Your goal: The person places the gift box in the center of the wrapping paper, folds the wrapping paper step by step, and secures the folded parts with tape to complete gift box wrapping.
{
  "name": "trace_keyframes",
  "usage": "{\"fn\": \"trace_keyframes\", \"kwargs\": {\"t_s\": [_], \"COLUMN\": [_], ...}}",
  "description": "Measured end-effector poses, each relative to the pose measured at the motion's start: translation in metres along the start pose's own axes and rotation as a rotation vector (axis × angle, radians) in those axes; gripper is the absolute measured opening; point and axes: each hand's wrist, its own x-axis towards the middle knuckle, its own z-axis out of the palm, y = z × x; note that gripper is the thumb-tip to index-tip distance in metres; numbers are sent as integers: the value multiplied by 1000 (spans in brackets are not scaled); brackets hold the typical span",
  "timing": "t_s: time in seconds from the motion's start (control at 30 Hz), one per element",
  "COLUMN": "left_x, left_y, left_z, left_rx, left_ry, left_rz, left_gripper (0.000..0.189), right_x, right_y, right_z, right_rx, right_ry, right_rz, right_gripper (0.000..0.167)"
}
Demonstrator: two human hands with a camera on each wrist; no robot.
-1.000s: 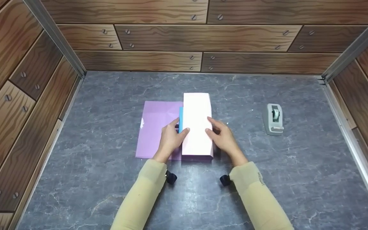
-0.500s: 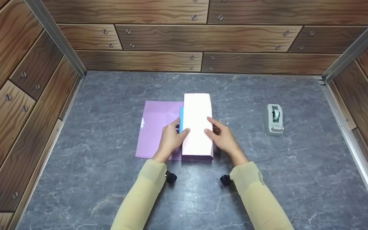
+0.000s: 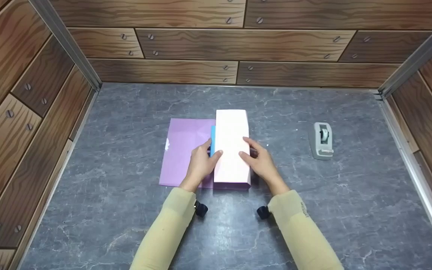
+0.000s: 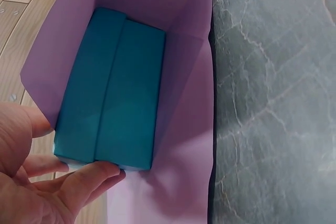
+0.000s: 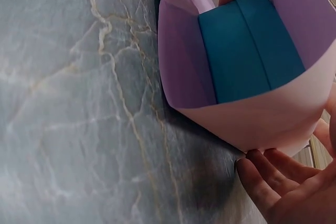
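A sheet of purple wrapping paper (image 3: 184, 150) with a pale underside lies on the table. Its right part is folded up and over a blue box (image 4: 128, 93), so in the head view only a strip of the box's left side shows. My left hand (image 3: 201, 159) grips the box at that side, thumb on the folded paper's edge and fingers against the box's end. On the opposite side, my right hand (image 3: 261, 161) holds the folded paper, thumb on top and fingers along its side. The right wrist view shows a gap between paper curve and box (image 5: 247, 51).
A grey tape dispenser (image 3: 321, 140) stands to the right on the dark marbled table (image 3: 144, 225). Wood-patterned walls (image 3: 238, 45) close off the back and both sides, with metal strips along the edges.
My right thumb has slid slightly left over the folded paper, and the right wrist has shifted a little left. The left hand, paper and box look almost still.
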Motion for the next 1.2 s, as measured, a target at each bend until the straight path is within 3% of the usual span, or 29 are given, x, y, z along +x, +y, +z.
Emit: {"fn": "trace_keyframes", "kwargs": {"t_s": [0.2, 0.57, 0.7, 0.97, 1.07, 1.2], "left_x": [-1, -7, -14, -27, -30, -34], "left_y": [-1, -6, -13, -37, -49, -63], "left_z": [0, -6, -20, -63, -79, -96], "left_rx": [21, 54, 104, 267, 314, 376], "left_ry": [13, -17, 11, 140, 127, 57], "left_rz": [21, -75, -106, -166, -242, -375], "left_gripper": [62, 64, 61, 55, 59, 67], "right_x": [-1, 1, 1, 1, 1, 2], "right_y": [-1, -1, -2, -2, -2, -2], "right_z": [0, 4, 4, 2, 2, 2], "right_rx": [-39, -6, 11, 53, 64, 76], "right_ry": [-5, 5, 22, 21, 22, 21], "right_rz": [10, 23, 16, 40, 33, 24], "right_gripper": [56, 56, 54, 56, 55, 54]}}
